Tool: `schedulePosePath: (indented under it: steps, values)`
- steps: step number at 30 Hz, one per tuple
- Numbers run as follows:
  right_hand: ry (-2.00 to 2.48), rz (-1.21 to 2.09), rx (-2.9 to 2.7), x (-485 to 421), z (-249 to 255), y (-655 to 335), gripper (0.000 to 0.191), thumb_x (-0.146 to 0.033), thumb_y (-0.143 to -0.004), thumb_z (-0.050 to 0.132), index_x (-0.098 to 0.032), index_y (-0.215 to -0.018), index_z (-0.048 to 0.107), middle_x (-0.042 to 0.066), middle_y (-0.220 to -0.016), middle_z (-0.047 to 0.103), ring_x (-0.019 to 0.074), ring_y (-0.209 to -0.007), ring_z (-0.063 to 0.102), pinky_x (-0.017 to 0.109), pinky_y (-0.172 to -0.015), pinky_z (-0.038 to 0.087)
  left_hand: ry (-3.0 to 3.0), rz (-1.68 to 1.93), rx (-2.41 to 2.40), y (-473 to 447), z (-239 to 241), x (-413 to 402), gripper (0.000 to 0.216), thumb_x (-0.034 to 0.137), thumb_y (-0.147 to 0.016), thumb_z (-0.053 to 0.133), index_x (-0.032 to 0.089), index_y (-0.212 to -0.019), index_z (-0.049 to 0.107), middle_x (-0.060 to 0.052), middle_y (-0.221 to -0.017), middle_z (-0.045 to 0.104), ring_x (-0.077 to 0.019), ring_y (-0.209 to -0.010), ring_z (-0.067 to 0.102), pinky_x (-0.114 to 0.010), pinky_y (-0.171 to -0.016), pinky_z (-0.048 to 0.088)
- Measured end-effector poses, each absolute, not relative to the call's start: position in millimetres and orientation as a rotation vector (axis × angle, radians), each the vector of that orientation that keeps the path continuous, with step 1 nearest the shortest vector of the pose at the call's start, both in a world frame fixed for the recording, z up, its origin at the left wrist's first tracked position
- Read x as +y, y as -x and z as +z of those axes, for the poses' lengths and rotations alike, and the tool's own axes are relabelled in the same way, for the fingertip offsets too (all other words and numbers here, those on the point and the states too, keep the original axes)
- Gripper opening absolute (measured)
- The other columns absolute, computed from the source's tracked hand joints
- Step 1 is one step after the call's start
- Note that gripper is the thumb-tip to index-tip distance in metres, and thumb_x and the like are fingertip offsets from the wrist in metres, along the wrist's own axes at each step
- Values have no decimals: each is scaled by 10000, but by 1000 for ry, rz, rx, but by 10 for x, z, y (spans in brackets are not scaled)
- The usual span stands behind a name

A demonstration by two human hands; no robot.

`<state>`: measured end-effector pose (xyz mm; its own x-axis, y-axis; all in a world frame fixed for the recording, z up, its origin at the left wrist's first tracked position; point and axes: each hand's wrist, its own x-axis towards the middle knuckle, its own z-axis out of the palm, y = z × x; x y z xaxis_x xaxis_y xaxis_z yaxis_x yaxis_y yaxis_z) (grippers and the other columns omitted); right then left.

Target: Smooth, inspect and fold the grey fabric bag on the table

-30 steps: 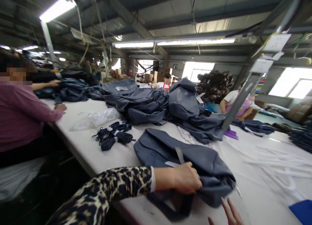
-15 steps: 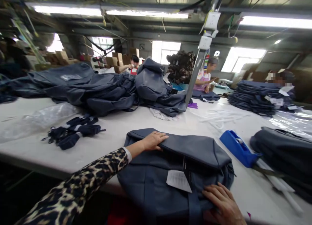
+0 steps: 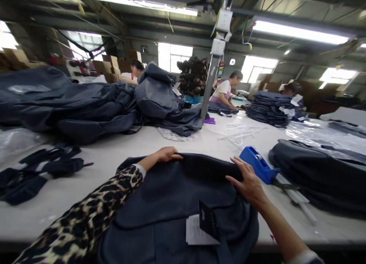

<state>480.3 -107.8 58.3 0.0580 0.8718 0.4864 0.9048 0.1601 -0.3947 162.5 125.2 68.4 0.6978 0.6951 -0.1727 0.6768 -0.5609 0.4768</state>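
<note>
A dark blue backpack (image 3: 171, 191) lies on the white table right in front of me, with its flap toward me. Black and white hang tags (image 3: 200, 231) rest on its front. My left hand (image 3: 167, 154) is closed over the far top edge of the bag, thumb and fingers pinching the fabric. At the right end of the same edge, my right hand (image 3: 247, 180) has its fingers spread, thumb apart, touching or nearly touching the fabric.
A blue tape dispenser (image 3: 257, 165) stands right of the bag, beside another dark bag (image 3: 317, 176). Bundled dark straps (image 3: 54, 166) lie at left. Piled bags (image 3: 94, 107) and a metal post (image 3: 209, 86) stand behind. A co-worker (image 3: 227, 92) works across the table.
My right hand has moved from the bag's lower front up to its far edge. The flap has swung toward me, and my left hand now grips the edge. The view has turned right.
</note>
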Motion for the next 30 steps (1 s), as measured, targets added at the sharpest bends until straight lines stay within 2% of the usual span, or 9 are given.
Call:
schedulePosePath:
  steps: [2, 4, 6, 8, 11, 15, 23, 27, 30]
  values:
    - [1820, 36, -1882, -652, 602, -4860, 581, -498, -883, 578, -196, -1374, 512, 142, -1384, 533, 302, -1311, 434, 482, -1090, 344, -2350, 63, 1031, -1594, 632, 1235, 613, 746, -792, 526, 159, -754, 700, -27, -664, 645, -156, -604, 540, -230, -543, 354]
    - [1918, 191, -1929, -323, 613, -4955, 443, -508, -883, 567, -191, -1180, 653, 111, -1095, 671, 284, -1088, 577, 432, -967, 426, -2318, 70, 1003, -1529, 614, 1208, 611, 749, -793, 520, 167, -782, 705, -28, -694, 667, -164, -629, 569, -223, -552, 375]
    - [1955, 345, -1946, -86, 620, -5073, 395, -556, -860, 579, -192, -930, 717, 41, -780, 662, 222, -825, 612, 346, -797, 466, -2251, 45, 946, -1448, 612, 1192, 575, 731, -766, 576, 178, -833, 718, -22, -745, 695, -169, -658, 600, -217, -576, 412]
    - [1958, 533, -1957, 100, 626, -5184, 444, -619, -806, 616, -188, -821, 717, 2, -661, 616, 174, -699, 580, 281, -671, 447, -2087, -14, 875, -1375, 607, 1206, 535, 682, -714, 673, 183, -897, 729, -19, -798, 718, -176, -672, 624, -226, -607, 454]
    - [1925, 838, -1940, 357, 650, -5295, 549, -693, -707, 671, -170, -862, 732, 3, -683, 650, 151, -645, 570, 246, -578, 427, -1821, -101, 822, -1312, 575, 1295, 513, 612, -664, 760, 169, -924, 741, -30, -790, 725, -180, -643, 635, -255, -621, 495]
    - [1888, 1105, -1887, 676, 673, -5343, 610, -714, -603, 739, -151, -838, 736, 34, -727, 692, 152, -635, 581, 245, -564, 447, -1739, -192, 875, -1311, 494, 1473, 492, 610, -645, 771, 167, -856, 747, -37, -731, 720, -186, -600, 636, -278, -603, 513]
    - [1935, 1289, -1821, 951, 296, -5299, 636, -737, -610, 724, -146, -845, 753, 80, -805, 734, 187, -706, 622, 272, -636, 477, -1733, -325, 993, -1323, 127, 1635, 504, 653, -670, 724, 157, -760, 702, -59, -749, 727, -212, -653, 668, -279, -596, 516]
    - [1914, 1307, -1929, 915, 458, -5267, 624, -726, -659, 690, -144, -878, 748, 77, -843, 734, 209, -774, 632, 279, -682, 476, -1605, -250, 853, -1332, 229, 1502, 489, 590, -704, 742, 173, -959, 722, -47, -888, 751, -226, -774, 696, -299, -710, 548]
    - [1841, 1234, -2108, 750, 837, -5071, 524, -591, -635, 784, -199, -980, 738, 41, -911, 725, 226, -850, 636, 280, -723, 463, -1627, -172, 686, -1418, 539, 1278, 563, 481, -705, 788, 224, -1188, 656, -22, -1124, 721, -241, -976, 680, -312, -845, 541]
